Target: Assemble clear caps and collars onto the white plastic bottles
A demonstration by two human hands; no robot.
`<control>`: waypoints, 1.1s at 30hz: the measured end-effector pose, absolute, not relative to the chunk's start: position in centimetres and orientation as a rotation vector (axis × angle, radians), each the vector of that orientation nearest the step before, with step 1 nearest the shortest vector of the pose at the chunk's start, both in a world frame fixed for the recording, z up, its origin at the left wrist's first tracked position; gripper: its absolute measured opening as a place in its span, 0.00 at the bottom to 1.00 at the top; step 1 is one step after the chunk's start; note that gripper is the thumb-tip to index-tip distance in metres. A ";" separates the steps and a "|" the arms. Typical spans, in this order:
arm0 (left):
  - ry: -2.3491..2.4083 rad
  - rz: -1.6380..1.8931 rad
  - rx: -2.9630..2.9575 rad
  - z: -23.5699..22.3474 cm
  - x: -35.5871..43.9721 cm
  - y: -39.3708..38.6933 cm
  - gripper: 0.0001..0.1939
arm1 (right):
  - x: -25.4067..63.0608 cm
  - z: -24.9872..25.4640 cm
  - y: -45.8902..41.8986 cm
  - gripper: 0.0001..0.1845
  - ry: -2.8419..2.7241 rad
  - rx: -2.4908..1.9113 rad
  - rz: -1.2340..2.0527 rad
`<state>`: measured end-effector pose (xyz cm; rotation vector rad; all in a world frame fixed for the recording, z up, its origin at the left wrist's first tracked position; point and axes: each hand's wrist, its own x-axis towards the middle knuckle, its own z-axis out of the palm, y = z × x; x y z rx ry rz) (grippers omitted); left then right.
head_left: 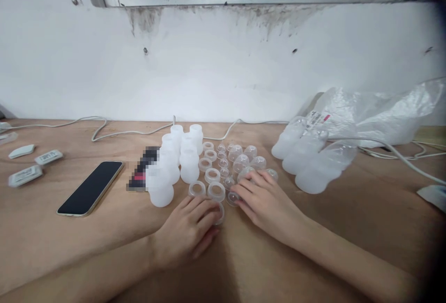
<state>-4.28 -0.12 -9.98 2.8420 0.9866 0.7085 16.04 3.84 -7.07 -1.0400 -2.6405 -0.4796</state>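
Note:
My left hand [190, 226] rests low over the wooden table with its fingers curled on a translucent collar ring [220, 214], the nearest of several. More rings, such as one standing behind it [216, 191], lie in two rough columns. Fingertips of my right hand [266, 203] close around a small clear bottle nipple [232, 198] at the near end of a row. Under and beyond that hand are several clear domed caps [258, 162]. To the left of the rings, several frosted white bottles [162, 194] stand upright in two columns.
Capped bottles [315, 173] stand at the right before a crumpled plastic bag [376, 112]. A phone [91, 189] lies at the left, with small white packets [26, 175] beyond it. A pale cable [101, 133] runs along the white wall.

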 end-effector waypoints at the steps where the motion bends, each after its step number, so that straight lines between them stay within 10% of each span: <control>1: 0.983 0.702 2.820 -10.0 -4.3 -0.1 0.11 | 16.1 -7.1 3.9 0.03 -2.651 -1.030 -0.449; 19: 0.981 0.616 2.695 -10.3 -4.5 0.1 0.09 | 14.8 -8.1 -0.5 0.03 -2.610 -1.106 0.327; 25: 0.983 0.582 2.640 -10.2 -4.6 0.1 0.10 | 14.7 -9.6 -1.5 0.20 -2.385 -1.210 0.515; 33: 0.929 1.155 2.063 -9.3 -4.5 -0.3 0.05 | 14.3 -10.4 -0.5 0.19 -1.962 -1.006 0.807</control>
